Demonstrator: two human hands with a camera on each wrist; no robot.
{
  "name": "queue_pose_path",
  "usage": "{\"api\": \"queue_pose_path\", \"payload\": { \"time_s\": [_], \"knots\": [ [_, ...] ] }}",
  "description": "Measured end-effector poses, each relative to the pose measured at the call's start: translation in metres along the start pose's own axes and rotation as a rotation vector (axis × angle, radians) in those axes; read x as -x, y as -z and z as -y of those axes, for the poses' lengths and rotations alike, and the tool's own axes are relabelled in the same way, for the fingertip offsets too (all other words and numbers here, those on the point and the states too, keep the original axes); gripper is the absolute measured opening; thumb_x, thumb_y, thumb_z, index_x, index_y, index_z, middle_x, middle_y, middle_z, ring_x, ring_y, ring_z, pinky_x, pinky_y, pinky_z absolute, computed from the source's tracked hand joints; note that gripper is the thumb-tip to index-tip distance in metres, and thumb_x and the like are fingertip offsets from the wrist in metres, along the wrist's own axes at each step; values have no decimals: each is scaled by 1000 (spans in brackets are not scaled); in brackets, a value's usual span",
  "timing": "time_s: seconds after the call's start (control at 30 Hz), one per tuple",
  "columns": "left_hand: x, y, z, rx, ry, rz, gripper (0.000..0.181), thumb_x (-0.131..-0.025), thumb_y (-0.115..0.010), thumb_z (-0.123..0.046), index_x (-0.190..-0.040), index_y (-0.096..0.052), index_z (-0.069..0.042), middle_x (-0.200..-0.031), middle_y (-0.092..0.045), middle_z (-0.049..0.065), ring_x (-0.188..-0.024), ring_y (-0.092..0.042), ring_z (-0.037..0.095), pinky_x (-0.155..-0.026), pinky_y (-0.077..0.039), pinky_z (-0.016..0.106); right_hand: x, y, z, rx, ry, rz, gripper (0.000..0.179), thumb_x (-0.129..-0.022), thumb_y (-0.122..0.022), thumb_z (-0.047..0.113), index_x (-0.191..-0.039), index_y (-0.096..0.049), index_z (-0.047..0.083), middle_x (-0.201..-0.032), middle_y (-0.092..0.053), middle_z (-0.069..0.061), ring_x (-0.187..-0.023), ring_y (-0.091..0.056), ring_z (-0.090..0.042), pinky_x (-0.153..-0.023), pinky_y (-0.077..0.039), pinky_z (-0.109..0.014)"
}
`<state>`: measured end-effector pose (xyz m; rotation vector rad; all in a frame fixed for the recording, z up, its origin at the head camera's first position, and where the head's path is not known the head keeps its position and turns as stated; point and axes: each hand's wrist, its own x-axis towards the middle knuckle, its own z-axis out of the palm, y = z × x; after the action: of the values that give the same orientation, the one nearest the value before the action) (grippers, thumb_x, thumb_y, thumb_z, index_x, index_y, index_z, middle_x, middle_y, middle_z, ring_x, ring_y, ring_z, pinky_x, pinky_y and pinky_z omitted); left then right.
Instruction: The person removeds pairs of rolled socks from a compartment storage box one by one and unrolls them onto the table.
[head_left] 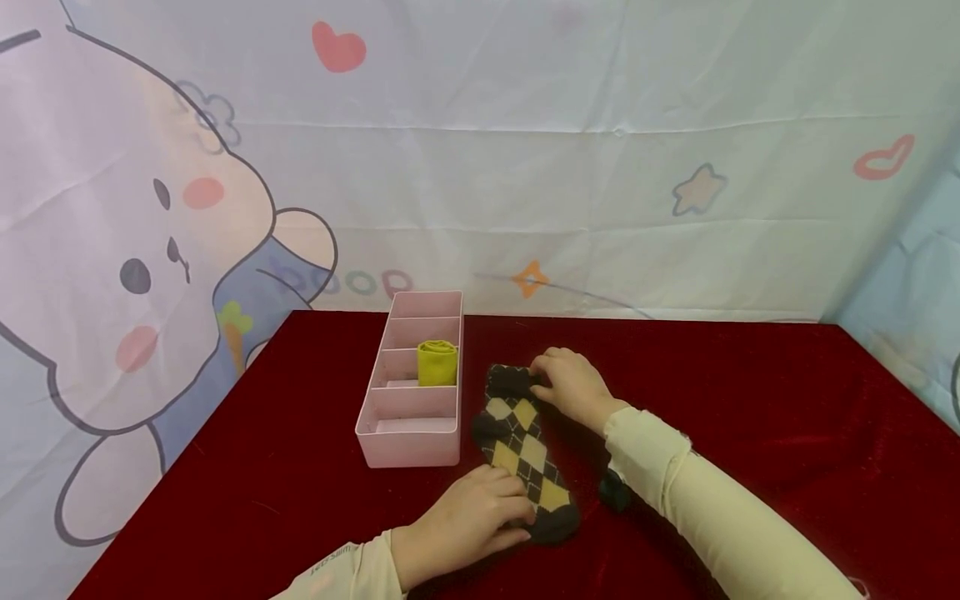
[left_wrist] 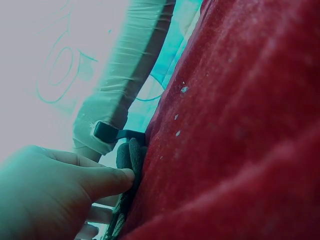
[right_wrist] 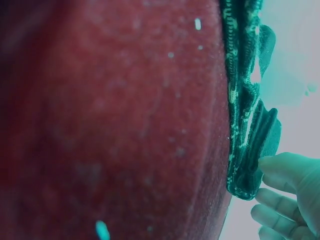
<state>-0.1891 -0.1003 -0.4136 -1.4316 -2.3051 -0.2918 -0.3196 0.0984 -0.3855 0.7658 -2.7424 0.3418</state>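
Observation:
A dark argyle sock (head_left: 534,454) with yellow and cream diamonds lies flat on the red cloth, toe toward me and cuff away. My left hand (head_left: 474,512) rests over the toe half, fingers lying on the knit. In the left wrist view its thumb (left_wrist: 115,181) is right at the dark toe, where two layers show. My right hand (head_left: 573,385) is at the cuff, fingertips touching its right edge. The right wrist view has that thumb (right_wrist: 280,167) against the dark cuff and the other fingers loosely bent past its end.
Left of the sock stands a pink divided box (head_left: 408,450). A rolled yellow cloth item (head_left: 437,365) sits in one compartment, against the right wall. A small dark block (head_left: 615,492) shows beneath the right sleeve. A printed curtain (head_left: 525,167) hangs behind the red-covered table (head_left: 720,400).

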Motion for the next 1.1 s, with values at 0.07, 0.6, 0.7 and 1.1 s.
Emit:
{"api": "queue_pose_path", "payload": {
  "time_s": [0.07,0.6,0.7,1.1],
  "knots": [
    [0,0,0,2,2,2,12,-78,-78,-29,-85,-69,-24,-84,-62,-12,-83,-56,5,-79,-44,18,0,0,0,0,-1,10,23,-84,-73,20,-101,-70,6,-96,-67,-7,-85,-61,-21,-78,-52,-36],
    [1,-1,1,-16,-12,-11,13,-77,-78,-30,-84,-68,-24,-83,-61,-13,-81,-55,5,-79,-44,18,-17,3,2,170,47,186,30,-83,-75,27,-105,-70,8,-102,-66,-8,-96,-63,-26,-84,-52,-38],
    [1,-1,2,-20,-15,-11,13,-78,-78,-30,-84,-68,-25,-83,-61,-13,-81,-55,4,-79,-44,18,-21,4,1,178,41,212,31,-82,-75,28,-105,-70,8,-103,-67,-8,-97,-63,-27,-86,-52,-39],
    [0,0,1,-26,-31,-24,13,-78,-78,-30,-84,-68,-24,-82,-61,-12,-80,-55,4,-80,-44,17,-26,4,0,168,34,230,29,-83,-74,27,-105,-71,8,-104,-68,-7,-96,-65,-25,-83,-54,-37]
  ]
}}
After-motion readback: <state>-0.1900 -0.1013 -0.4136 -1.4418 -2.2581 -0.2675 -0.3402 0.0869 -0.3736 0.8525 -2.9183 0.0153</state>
